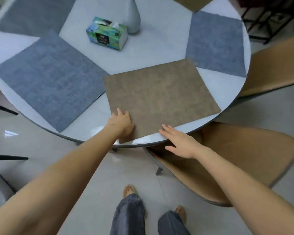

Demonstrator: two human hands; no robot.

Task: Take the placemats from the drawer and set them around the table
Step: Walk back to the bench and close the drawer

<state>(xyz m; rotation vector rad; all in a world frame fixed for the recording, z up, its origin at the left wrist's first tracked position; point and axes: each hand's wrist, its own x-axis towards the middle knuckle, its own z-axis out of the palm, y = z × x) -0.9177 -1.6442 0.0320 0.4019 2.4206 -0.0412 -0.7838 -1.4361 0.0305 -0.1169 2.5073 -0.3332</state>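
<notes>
Both hands [124, 122] touch brown placemat [161, 97]; tissue-box [107, 33] label illegible.

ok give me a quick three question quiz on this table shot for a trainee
1. True or false: the tissue box sits on a blue placemat.
2. Which hand presses the brown placemat's near-left corner: A left, B right?
3. What stands right beside the tissue box?

Key:
1. False, it sits on bare table.
2. A, the left hand; the right hand is flat at the table's near edge.
3. The pale vase.
</notes>
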